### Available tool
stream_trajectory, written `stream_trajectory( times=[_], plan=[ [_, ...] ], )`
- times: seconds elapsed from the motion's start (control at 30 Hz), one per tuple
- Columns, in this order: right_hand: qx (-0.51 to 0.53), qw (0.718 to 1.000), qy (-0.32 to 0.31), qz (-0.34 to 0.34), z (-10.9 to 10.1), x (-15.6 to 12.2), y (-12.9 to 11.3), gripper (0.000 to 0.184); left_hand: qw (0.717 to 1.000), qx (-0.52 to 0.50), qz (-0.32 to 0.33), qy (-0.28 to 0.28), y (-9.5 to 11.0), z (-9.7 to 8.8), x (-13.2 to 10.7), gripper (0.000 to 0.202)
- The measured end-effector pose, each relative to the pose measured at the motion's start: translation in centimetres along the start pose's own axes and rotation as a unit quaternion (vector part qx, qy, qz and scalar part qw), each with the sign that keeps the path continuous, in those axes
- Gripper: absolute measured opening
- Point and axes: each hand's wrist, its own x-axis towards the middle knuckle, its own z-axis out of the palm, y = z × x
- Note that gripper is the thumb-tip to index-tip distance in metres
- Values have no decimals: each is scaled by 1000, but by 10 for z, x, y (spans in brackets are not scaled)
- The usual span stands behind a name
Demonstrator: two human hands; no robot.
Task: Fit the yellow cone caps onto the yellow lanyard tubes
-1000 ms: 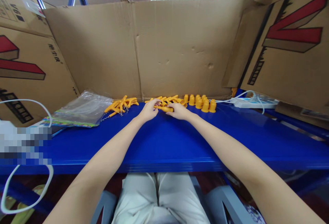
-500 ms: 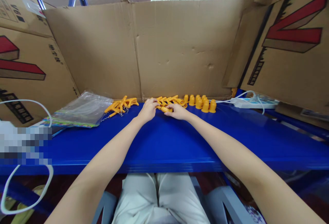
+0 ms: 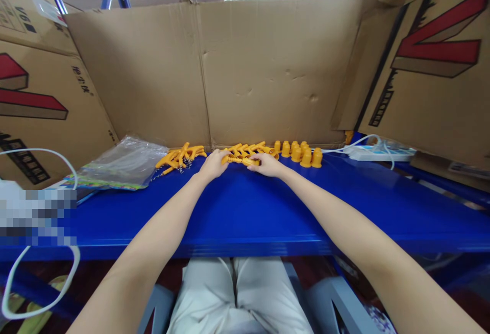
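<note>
My left hand [image 3: 215, 165] and my right hand [image 3: 269, 165] are near the back of the blue table. Between them spans an orange plastic part with a ridged stem [image 3: 236, 160] and a wider end at the right. My left fingers are closed on its left end, and my right fingers close round the wider end, partly hiding it. Just behind the hands lies a row of forked orange plastic pieces [image 3: 250, 148]. To the left is a heap of branched orange pieces [image 3: 180, 157] with thin metal coils or chains. Several orange cups [image 3: 305, 158] stand upside down at the right.
Clear plastic bags [image 3: 126, 163] lie at the left of the blue table [image 3: 245, 211]. A white power strip [image 3: 377, 153] with cables sits at the right rear. A cardboard panel [image 3: 275, 68] closes off the back, with cardboard boxes [image 3: 440, 84] at the sides.
My left hand has shifted slightly left, away from my right hand, so more of the ridged stem shows between them. The surrounding pieces stay where they were.
</note>
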Motion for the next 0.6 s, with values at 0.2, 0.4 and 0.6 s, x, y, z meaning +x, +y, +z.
stream_trajectory(
  times=[0.2,0.4,0.6],
  plan=[
    [-47,997,6,-55,1,2,4,32,999,-14,2,-34,5,-6,-3,31],
    [34,996,45,-64,2,6,17,41,997,11,-51,-58,12,-15,-5,30],
    [282,959,-12,6,-6,11,38,44,992,-14,-88,-93,13,-21,-6,33]
  ],
)
